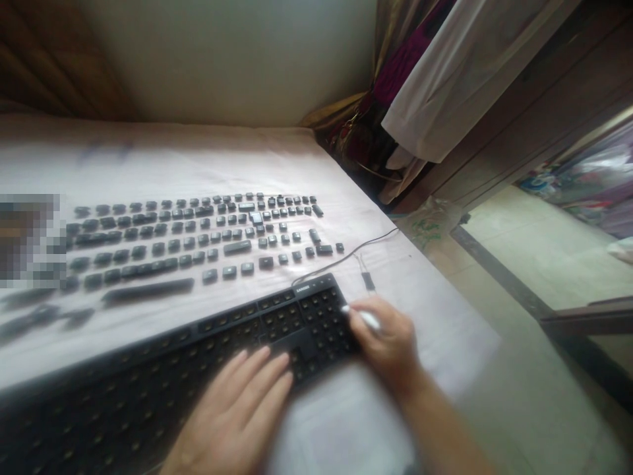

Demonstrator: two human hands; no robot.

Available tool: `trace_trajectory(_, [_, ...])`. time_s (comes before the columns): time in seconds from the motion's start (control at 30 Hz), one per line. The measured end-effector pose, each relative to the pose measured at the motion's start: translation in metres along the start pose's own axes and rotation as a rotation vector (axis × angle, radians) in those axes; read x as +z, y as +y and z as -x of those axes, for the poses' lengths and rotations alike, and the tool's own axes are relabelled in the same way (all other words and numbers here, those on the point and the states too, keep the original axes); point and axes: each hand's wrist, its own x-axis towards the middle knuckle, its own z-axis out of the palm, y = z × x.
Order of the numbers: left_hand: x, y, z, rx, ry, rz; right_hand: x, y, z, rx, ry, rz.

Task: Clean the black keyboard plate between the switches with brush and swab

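Observation:
A black keyboard [281, 323] with its keycaps off lies slanted across the near part of the cloth-covered surface. My left hand [237, 409] rests flat on its lower middle, fingers stretched out. At the keyboard's right end, my right hand [388, 336] pinches a small white pen-like tool [370, 320]. The tool's pale tip is over the number-pad side; blur hides its exact kind. Loose black keycaps [237, 248] are laid out in rows beyond the keyboard, with the long space bar [148, 291] nearest to it.
A thin black cable [346, 255] runs from the keyboard over the right edge of the pale sheet [277, 158]. Close to my right hand lies a small dark piece [366, 281] with thin prongs. Clothes [445, 79] hang at the back right, above the tiled floor [514, 264].

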Motion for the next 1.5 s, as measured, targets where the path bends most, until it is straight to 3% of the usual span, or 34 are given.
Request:
trace_trajectory(0.1, [-0.0043,-0.0022,-0.0022,0.052,-0.039,-0.019,0.0003,0.0007,0.0011,-0.009,-0.020,0.025])
trace_trajectory(0.6, [-0.0042,-0.0006,-0.0032,0.027,-0.060,-0.011,0.0028,0.0053,0.0000,-0.059,-0.076,0.061])
trace_trajectory(0.77, [0.0000,0.0030,-0.0028,-0.042,0.069,0.021,0.0037,0.0077,0.0023,-0.060,-0.076,0.076])
trace_trajectory(0.9, [-0.0050,0.0005,-0.0038,0.030,-0.061,-0.010,0.0038,0.0071,0.0017,-0.062,-0.078,0.075])
trace_trajectory(1.43, [-0.0047,0.0022,-0.0033,0.020,-0.068,-0.020,0.0025,0.0065,0.0011,-0.068,-0.095,0.104])
trace_trajectory(1.5, [-0.0012,0.0050,-0.0023,-0.009,-0.027,-0.009,0.0030,0.0063,0.0005,-0.070,-0.090,0.096])
